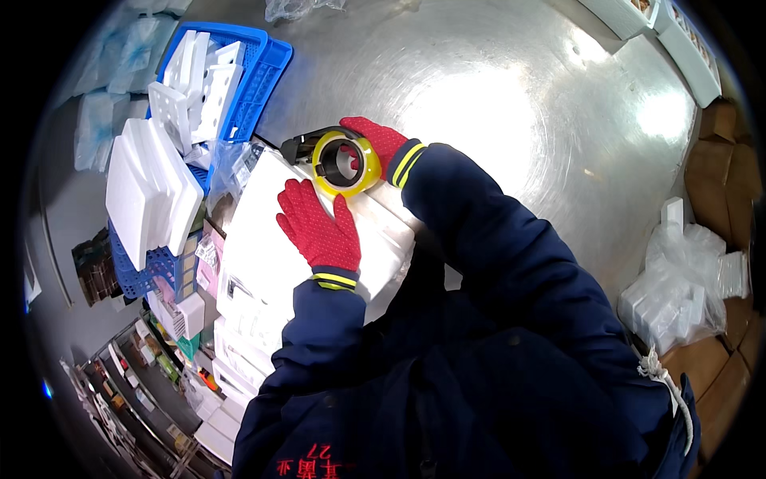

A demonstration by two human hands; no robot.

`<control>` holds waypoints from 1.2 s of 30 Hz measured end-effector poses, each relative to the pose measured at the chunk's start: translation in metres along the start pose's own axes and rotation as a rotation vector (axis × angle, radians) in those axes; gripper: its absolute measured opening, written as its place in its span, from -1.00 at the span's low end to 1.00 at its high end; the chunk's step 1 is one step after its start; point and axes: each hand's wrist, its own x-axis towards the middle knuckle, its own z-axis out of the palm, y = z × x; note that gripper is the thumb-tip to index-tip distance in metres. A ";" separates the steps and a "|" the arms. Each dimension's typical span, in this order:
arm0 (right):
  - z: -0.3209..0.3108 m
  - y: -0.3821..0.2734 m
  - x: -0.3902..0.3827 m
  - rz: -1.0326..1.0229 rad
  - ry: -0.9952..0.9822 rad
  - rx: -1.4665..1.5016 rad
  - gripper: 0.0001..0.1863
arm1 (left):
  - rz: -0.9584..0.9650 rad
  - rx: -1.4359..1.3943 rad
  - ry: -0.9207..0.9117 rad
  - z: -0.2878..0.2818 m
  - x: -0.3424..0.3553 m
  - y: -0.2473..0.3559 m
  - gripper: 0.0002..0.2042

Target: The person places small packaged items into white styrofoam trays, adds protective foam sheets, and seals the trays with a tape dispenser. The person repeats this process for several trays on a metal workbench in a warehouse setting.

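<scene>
My right hand point(375, 145), in a red dotted glove with a yellow-striped cuff, is closed round a tape dispenser point(325, 162). A wide roll of yellow tape sits on its black frame. The dispenser is over the far end of a white foam box point(263, 231). My left hand point(321, 227), gloved the same way, lies flat on the box's top with its fingers stretched toward the dispenser. Whether the tape's end is stuck to the box I cannot tell.
A blue crate point(267, 60) at the far left holds white foam pieces. Foam lids point(152, 188) stand stacked beside it. The metal table point(479, 104) stretches right. White foam trays point(690, 52) stand far right; a clear bag point(674, 283) of white pieces lies by cardboard boxes point(722, 168).
</scene>
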 end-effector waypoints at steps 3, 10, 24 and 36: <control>0.003 0.009 0.006 -0.015 -0.012 0.103 -0.34 | -0.026 0.010 -0.008 0.003 0.003 0.001 -0.51; 0.011 0.032 0.009 -0.136 0.083 0.208 -0.40 | -0.158 -0.040 0.161 0.023 0.051 -0.027 -0.58; 0.019 0.057 0.018 -0.100 0.068 0.382 -0.30 | -0.274 -0.216 0.241 0.013 0.063 -0.015 -0.72; 0.019 0.040 0.004 -0.155 0.141 0.038 -0.35 | -0.137 -0.019 0.042 0.005 -0.024 0.017 -0.47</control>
